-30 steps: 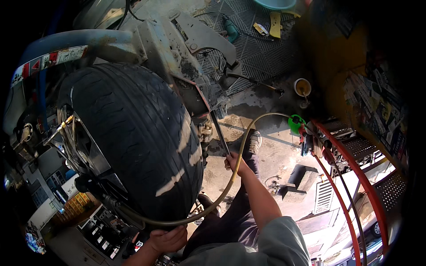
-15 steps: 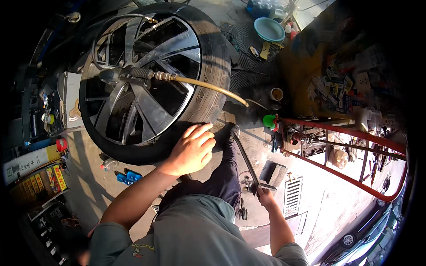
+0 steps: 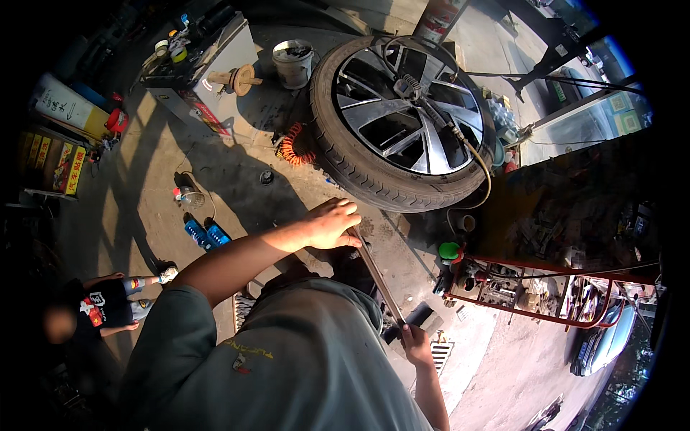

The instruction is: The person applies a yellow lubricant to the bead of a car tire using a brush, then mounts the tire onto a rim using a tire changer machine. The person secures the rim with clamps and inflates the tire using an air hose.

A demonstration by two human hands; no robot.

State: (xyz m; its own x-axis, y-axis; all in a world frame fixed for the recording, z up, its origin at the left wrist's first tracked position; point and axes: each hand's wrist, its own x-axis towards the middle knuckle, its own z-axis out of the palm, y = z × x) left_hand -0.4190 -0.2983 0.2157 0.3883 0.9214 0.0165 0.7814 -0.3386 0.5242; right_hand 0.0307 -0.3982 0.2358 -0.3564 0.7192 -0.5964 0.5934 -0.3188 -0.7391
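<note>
A long, dark metal bar [image 3: 376,271] slants in front of my body. My left hand [image 3: 330,224] has its fingers curled at the bar's upper end. Around the lower end, my right hand [image 3: 417,346] is closed. Beyond my left hand is a large tyre [image 3: 345,161] on a silver and black alloy rim [image 3: 424,140], apart from both hands and the bar. A black air tool [image 3: 431,111] lies across the rim's spokes, with a yellowish hose [image 3: 480,159] running from it over the tyre's right side.
Orange coiled hose [image 3: 293,146] and a white bucket [image 3: 293,66] are left of the tyre. Blue objects [image 3: 206,233] lie on the floor at left, where another person [image 3: 100,305] is. At right stands a red-framed tool cart [image 3: 532,305] with a green-topped item [image 3: 451,251].
My left hand, empty before, has come to the bar's upper end. The bar has been raised off the dark-clothed leg area. My view has turned, so the wheel appears farther right.
</note>
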